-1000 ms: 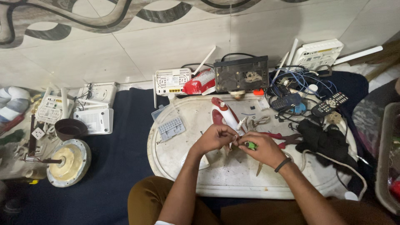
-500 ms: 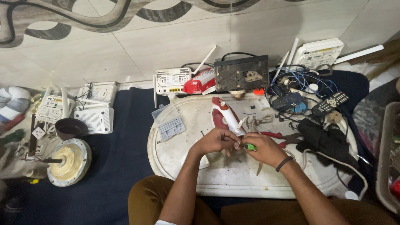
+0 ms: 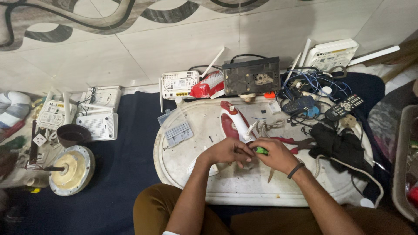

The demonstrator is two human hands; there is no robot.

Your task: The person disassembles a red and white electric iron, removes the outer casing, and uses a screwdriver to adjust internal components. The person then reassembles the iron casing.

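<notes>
Screwdriver (image 3: 261, 150) with a green handle sits at the centre of the frame, just below the red and white iron (image 3: 233, 124) on the white oval tray (image 3: 244, 191) that serves as my bench. I see my right hand (image 3: 276, 155) closed around that handle, fingers curled tight, only a green stub showing. My left hand (image 3: 228, 151) touches it from the left, fingers bent in on something small that I cannot make out, near the iron's white cord end (image 3: 251, 130). I judge the work wants a steady left hand pinning the part while the right turns the tool straight on, without tilting, so the tip does not slip. Red-handled pliers (image 3: 289, 141) lie just right of my hands; a black remote (image 3: 344, 106) rests in the upper right.
</notes>
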